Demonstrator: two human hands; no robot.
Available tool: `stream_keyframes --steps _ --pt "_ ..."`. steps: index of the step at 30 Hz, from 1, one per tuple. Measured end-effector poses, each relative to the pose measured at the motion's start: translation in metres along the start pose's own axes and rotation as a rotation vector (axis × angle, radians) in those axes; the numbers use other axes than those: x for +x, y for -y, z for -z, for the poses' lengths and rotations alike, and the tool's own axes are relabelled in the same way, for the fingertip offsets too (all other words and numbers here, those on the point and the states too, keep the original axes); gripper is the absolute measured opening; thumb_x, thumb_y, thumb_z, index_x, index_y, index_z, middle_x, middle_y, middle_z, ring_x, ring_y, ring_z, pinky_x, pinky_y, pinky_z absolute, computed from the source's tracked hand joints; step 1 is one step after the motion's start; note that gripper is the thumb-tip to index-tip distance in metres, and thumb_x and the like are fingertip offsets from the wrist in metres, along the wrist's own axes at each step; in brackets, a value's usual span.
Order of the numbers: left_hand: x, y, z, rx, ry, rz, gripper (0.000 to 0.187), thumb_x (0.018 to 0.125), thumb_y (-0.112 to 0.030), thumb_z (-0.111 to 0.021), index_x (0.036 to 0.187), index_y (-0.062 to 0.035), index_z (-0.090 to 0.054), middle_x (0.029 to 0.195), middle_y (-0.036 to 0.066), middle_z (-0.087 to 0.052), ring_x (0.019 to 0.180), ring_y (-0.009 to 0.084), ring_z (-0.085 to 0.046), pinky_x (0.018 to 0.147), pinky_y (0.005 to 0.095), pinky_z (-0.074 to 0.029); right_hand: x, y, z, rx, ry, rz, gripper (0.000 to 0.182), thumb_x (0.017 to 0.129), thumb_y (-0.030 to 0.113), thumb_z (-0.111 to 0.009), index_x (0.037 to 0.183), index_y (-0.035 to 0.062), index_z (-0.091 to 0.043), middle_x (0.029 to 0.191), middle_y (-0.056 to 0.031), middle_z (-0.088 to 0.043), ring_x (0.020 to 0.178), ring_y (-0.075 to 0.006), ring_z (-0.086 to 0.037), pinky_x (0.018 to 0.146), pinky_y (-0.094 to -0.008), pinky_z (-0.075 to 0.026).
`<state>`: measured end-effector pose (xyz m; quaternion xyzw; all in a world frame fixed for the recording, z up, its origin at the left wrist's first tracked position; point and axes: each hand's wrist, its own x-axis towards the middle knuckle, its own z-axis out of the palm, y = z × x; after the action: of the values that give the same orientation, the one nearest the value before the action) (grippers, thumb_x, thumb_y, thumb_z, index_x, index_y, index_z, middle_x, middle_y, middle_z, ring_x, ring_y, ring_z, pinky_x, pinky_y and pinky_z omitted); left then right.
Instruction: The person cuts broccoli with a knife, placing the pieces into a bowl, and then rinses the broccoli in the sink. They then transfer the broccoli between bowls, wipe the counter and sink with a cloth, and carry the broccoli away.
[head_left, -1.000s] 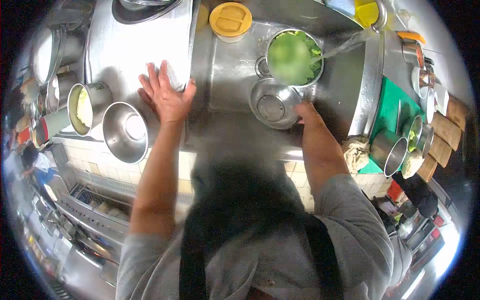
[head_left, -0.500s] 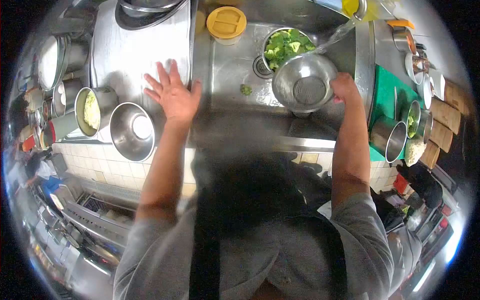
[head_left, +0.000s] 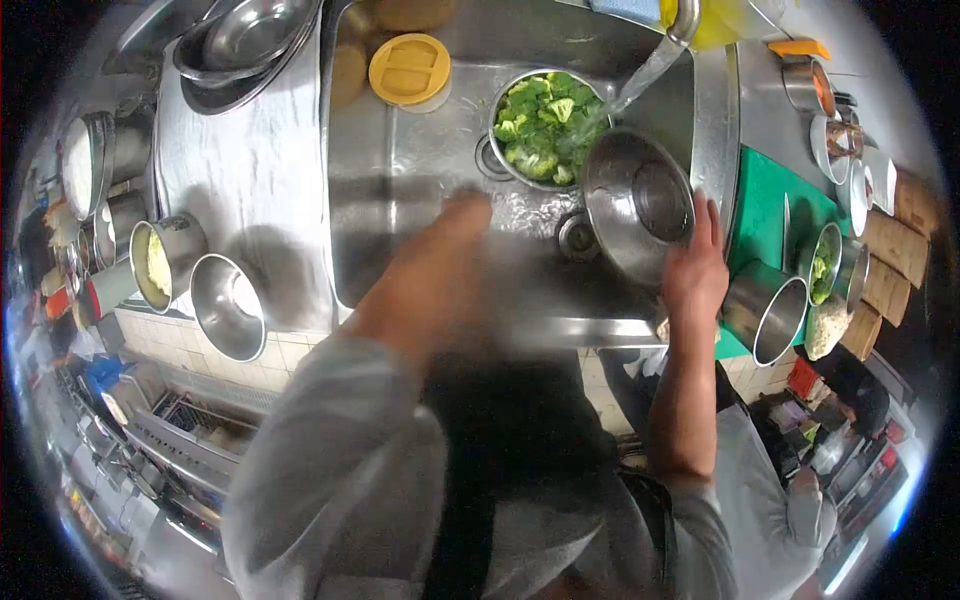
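My right hand (head_left: 697, 262) is at the right side of a steel bowl (head_left: 632, 215), fingers laid along its outside. The bowl stands tilted in the right part of the sink and holds no food that I can see. Beside it, a round metal container of broccoli florets (head_left: 548, 118) sits in the sink, and water from the tap (head_left: 686, 22) runs down at its right edge. My left hand (head_left: 455, 235) is over the front of the sink, smeared by motion, so its fingers cannot be made out.
A yellow-lidded tub (head_left: 410, 70) stands in the sink's back left. On the left counter are steel bowls (head_left: 228, 310) and a pot of shredded vegetable (head_left: 158, 262). To the right lies a green cutting board (head_left: 765, 200) with a knife and a steel pot (head_left: 765, 310).
My left hand has swung from the left counter to over the sink. The steel bowl has tipped, and my right hand's fingers have straightened along it. The view has shifted.
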<state>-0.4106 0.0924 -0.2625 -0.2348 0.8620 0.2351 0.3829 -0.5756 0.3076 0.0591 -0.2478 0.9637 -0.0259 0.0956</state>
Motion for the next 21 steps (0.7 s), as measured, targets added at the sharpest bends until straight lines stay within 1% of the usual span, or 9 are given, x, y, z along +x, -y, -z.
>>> stream_keyframes --steps 3,6,7,9,10,14,16,20,21 --pt "0.001 0.025 -0.049 -0.116 -0.122 -0.009 0.03 0.087 -0.013 -0.051 0.112 -0.0037 -0.065 0.119 0.02 -0.062 0.11 0.0354 -0.06 0.093 0.0459 -0.049 -0.029 -0.017 0.002 0.119 -0.143 0.106 0.07 0.078 -0.003 -0.051 0.143 0.0184 -0.04 0.148 -0.0134 -0.04 0.115 -0.0398 -0.057 0.09 -0.0451 -0.052" --pt "0.043 0.077 -0.127 0.223 0.185 -0.243 0.034 0.084 -0.018 -0.054 0.112 -0.0027 -0.065 0.12 0.016 -0.064 0.099 0.0344 -0.064 0.082 0.0467 -0.052 -0.044 -0.029 0.0 0.252 -0.22 0.172 0.071 0.074 -0.007 -0.048 0.141 0.017 -0.045 0.144 -0.0166 -0.044 0.121 -0.04 -0.053 0.092 -0.0443 -0.051" --pt "0.045 0.07 -0.115 0.236 0.176 -0.252 0.034 0.084 -0.018 -0.054 0.112 -0.0027 -0.065 0.12 0.016 -0.064 0.099 0.0344 -0.064 0.082 0.0467 -0.052 -0.047 -0.029 0.002 0.263 -0.196 0.134 0.066 0.077 -0.007 -0.048 0.139 0.0129 -0.046 0.141 -0.0177 -0.047 0.123 -0.0388 -0.052 0.097 -0.0425 -0.048" --pt "0.032 0.067 -0.093 0.462 0.548 -0.288 0.037 0.079 -0.018 -0.057 0.112 -0.0027 -0.065 0.11 0.014 -0.068 0.087 0.035 -0.066 0.073 0.0486 -0.053 -0.051 -0.029 0.001 0.286 -0.171 0.094 0.06 0.079 -0.007 -0.047 0.138 0.0088 -0.048 0.138 -0.0188 -0.05 0.125 -0.0375 -0.051 0.101 -0.0407 -0.045" --pt "0.022 0.067 -0.083 0.465 0.551 -0.281 0.037 0.079 -0.018 -0.057 0.112 -0.0027 -0.065 0.11 0.014 -0.068 0.087 0.035 -0.066 0.073 0.0486 -0.053 -0.052 -0.03 -0.001 0.289 -0.191 0.106 0.061 0.079 -0.007 -0.047 0.138 0.0092 -0.047 0.139 -0.0185 -0.05 0.124 -0.0372 -0.051 0.101 -0.0402 -0.045" --pt "-0.042 0.023 0.014 -0.138 0.479 -0.187 0.023 0.084 -0.019 -0.062 0.102 -0.0047 -0.063 0.087 0.012 -0.065 0.072 0.0223 -0.063 0.065 0.0383 -0.052 -0.047 -0.042 -0.011 0.264 -0.385 0.24 0.07 0.076 -0.01 -0.05 0.142 0.0152 -0.044 0.137 -0.0188 -0.05 0.118 -0.0385 -0.056 0.093 -0.0422 -0.05" --pt "-0.091 -0.018 0.079 -0.592 0.3 -0.241 0.018 0.086 -0.019 -0.064 0.097 -0.0057 -0.063 0.075 0.01 -0.064 0.064 0.0159 -0.062 0.061 0.0332 -0.051 -0.045 -0.046 -0.016 0.342 -0.28 0.164 0.068 0.078 -0.009 -0.05 0.142 0.0108 -0.043 0.13 -0.0191 -0.056 0.116 -0.0399 -0.056 0.095 -0.0434 -0.048" --pt "-0.138 -0.054 0.115 -0.959 -0.163 -0.721 0.032 0.084 -0.023 -0.073 0.111 -0.0092 -0.062 0.105 0.004 -0.064 0.091 0.013 -0.059 0.078 0.0296 -0.049 -0.035 -0.037 -0.032 0.588 -0.028 0.103 0.062 0.081 -0.008 -0.048 0.141 0.0059 -0.042 0.121 -0.0241 -0.06 0.111 -0.0316 -0.062 0.093 -0.0381 -0.047" --pt "-0.169 -0.059 0.143 -1.088 0.032 -0.595 0.034 0.083 -0.021 -0.073 0.113 -0.0097 -0.062 0.11 0.005 -0.063 0.097 0.0142 -0.057 0.086 0.0297 -0.047 -0.031 -0.028 -0.033 0.614 0.065 0.031 0.059 0.081 -0.008 -0.048 0.138 0.0042 -0.043 0.119 -0.0227 -0.061 0.11 -0.0298 -0.062 0.093 -0.0369 -0.047"
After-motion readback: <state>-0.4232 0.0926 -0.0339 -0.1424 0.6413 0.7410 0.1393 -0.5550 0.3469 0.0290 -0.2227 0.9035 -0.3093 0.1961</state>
